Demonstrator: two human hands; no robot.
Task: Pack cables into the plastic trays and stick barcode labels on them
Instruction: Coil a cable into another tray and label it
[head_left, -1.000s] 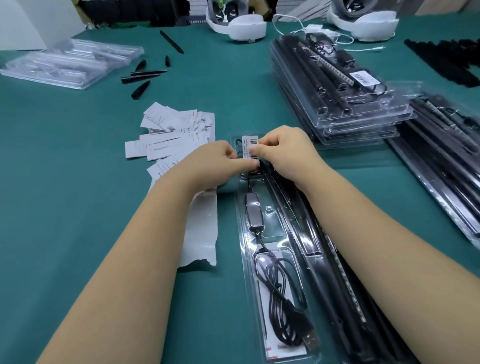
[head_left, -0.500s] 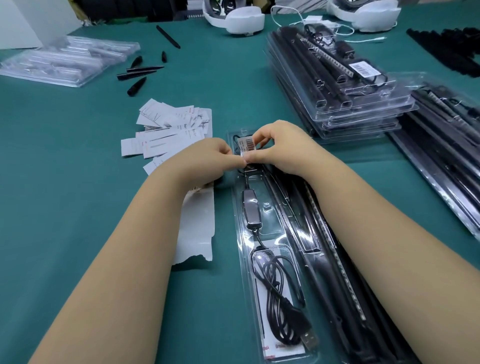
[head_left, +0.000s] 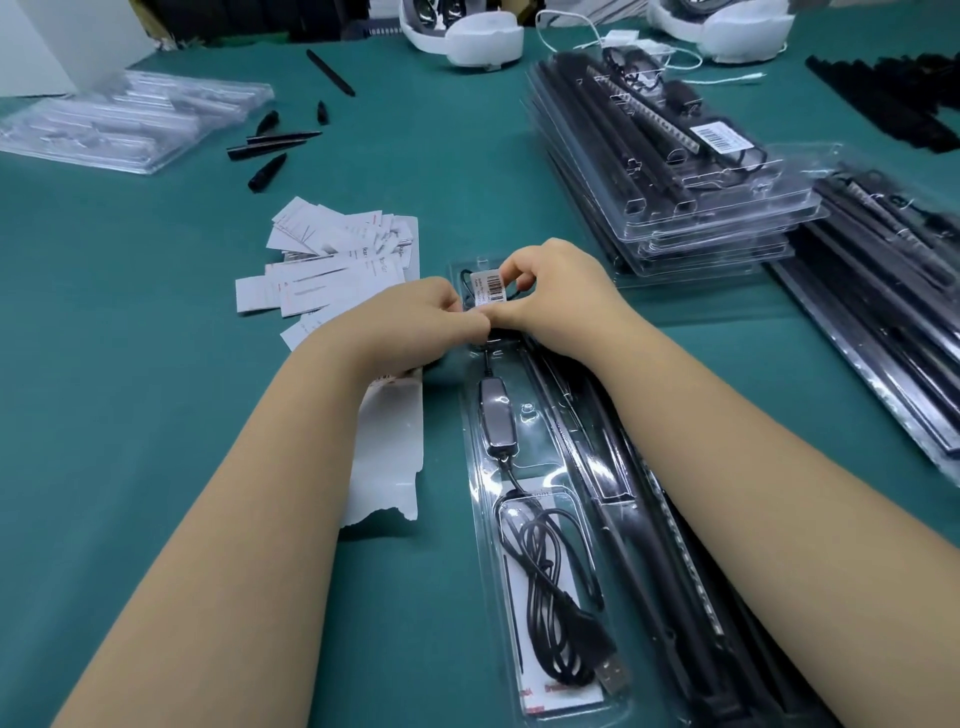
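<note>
Barcode label (head_left: 490, 287): small white sticker, tilted, held at the far end of the clear plastic tray (head_left: 480, 457) that lies on the green table (head_left: 130, 364) in front of the person. It is pinched along its lower edge between the left hand (head_left: 415, 319) and the right hand (head_left: 556, 291), both with fingers curled, the fingertips meeting just below the printed bars; whether the label is already stuck to the tray is hard to tell from this angle. Tray contents: a coiled black cable (head_left: 550, 597) with a USB plug (head_left: 613, 675) at the near end, an inline controller (head_left: 497, 413) midway, and long black bars (head_left: 613, 467) along the right side, partly covered by the right forearm. Left of the tray, a strip of white backing paper (head_left: 389, 467) with a torn lower edge is laid flat, partly under the left forearm. Beyond it, a loose pile of white paper slips (head_left: 337, 260) is spread. At far left, a stack of empty clear trays (head_left: 119, 124) is kept, with small black parts (head_left: 270, 150) scattered near it. At right, a stack of packed trays (head_left: 675, 171) is set, the top one bearing its own barcode sticker (head_left: 714, 139); further packed trays (head_left: 883, 291) are placed beside it. White headsets (head_left: 467, 31) are seen at the far edge.
</note>
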